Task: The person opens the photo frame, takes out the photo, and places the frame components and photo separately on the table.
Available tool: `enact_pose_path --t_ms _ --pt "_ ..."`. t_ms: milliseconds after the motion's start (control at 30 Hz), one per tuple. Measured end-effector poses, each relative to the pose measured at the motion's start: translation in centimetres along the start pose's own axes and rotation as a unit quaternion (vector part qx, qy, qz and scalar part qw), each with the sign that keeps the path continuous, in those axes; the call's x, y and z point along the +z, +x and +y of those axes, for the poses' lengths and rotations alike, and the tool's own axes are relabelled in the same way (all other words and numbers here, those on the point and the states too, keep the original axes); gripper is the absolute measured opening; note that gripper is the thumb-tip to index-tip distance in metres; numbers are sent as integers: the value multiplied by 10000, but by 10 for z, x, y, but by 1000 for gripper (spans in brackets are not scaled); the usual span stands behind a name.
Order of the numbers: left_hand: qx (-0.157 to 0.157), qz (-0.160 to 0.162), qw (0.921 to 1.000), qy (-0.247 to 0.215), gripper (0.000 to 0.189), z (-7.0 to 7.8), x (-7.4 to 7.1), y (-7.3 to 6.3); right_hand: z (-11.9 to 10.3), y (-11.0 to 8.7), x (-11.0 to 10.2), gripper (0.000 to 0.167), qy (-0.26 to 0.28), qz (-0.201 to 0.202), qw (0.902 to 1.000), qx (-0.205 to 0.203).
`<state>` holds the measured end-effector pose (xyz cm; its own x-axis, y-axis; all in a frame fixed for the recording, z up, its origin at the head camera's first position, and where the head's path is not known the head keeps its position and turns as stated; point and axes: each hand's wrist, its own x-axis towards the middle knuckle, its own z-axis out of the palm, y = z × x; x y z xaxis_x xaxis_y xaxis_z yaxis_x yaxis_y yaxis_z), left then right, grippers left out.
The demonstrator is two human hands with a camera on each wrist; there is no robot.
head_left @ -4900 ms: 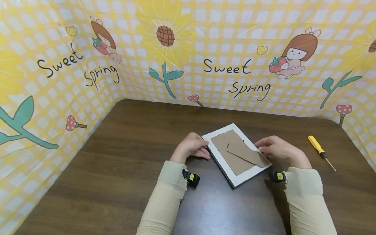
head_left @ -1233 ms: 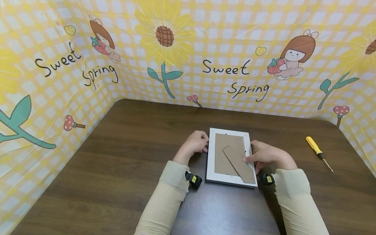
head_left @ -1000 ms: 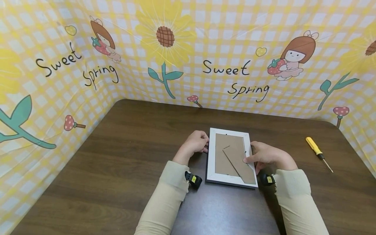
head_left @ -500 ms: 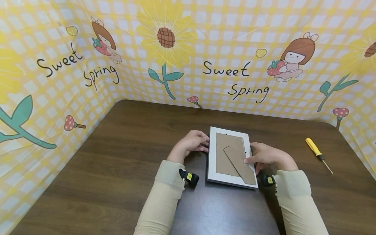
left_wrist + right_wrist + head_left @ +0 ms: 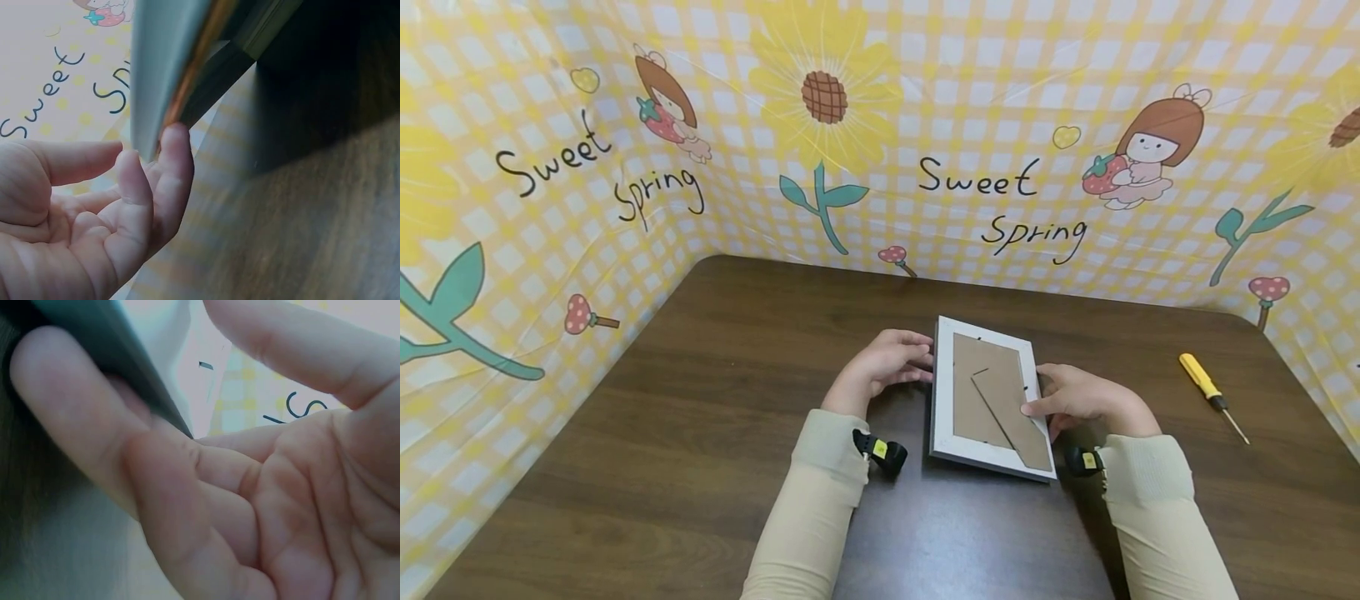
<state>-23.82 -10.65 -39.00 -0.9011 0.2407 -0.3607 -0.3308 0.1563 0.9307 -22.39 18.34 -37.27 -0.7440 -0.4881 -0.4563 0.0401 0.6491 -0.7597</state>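
Observation:
A picture frame lies back side up between the two hands, with a white border and a brown backing board that carries a slim easel leg. My right hand grips its right side, thumb on the backing and fingers at the underside. At the left edge is my left hand; in the left wrist view its fingertips touch the frame's border from below while the thumb stays apart from it. The left wrist view shows the frame tilted, with a dark gap under it. In the right wrist view, the right fingers reach beneath the dark edge.
A yellow-handled screwdriver lies at the right of the dark wooden table. A checked cloth with flowers and lettering hangs along the back and sides of the table.
The frame has turned from a slant to nearly straight, and the right thumb has come onto its backing. Lately its far left side has risen a little, as the left hand shifted slightly left.

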Motion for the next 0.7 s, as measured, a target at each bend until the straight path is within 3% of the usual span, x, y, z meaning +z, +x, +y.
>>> enact_pose_path --t_ms 433,700 --pt "62 103 9993 -358 32 5 -1 -2 -4 1 0 83 -332 -57 9994 30" --pt "149 -22 9977 -664 33 10 -1 -7 -7 0 0 86 -667 -25 9977 81"
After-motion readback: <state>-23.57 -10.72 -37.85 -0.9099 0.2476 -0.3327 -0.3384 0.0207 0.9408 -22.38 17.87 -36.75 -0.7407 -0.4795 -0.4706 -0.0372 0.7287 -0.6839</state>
